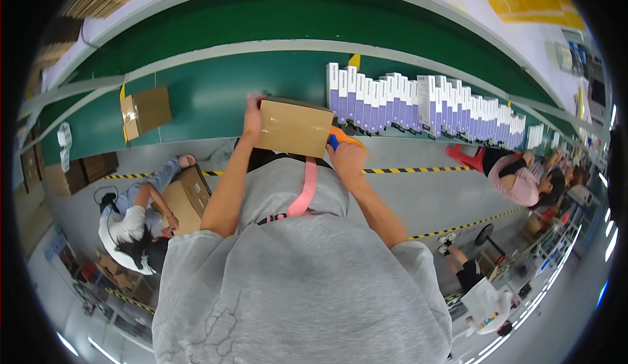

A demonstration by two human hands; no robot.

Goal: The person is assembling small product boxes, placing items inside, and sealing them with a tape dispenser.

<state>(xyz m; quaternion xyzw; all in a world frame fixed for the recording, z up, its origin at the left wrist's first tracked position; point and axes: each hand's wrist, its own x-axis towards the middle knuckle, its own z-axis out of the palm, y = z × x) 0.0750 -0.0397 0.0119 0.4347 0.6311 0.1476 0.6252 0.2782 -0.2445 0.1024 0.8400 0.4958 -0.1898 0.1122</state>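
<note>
A brown cardboard box (296, 128) is in front of my body at the near edge of the green work surface. My left hand (253, 118) grips its left side, fingers at the far left corner. At the box's right side, my right hand (348, 158) is closed round an orange and blue hand-held tool (348, 138), whose exact kind I cannot make out. The tool's blue part lies against or close beside the box; which of these does not show. Right of the box, a long row of slim white and purple cartons (376, 102) stands on the surface.
Another cardboard box (148, 110) sits on the green bench (216, 82) at the left. A person (134, 226) bends over a large carton (186, 200) on the left floor. Other people (517, 184) work along the bench at right. A metal rail (261, 46) runs behind the work surface.
</note>
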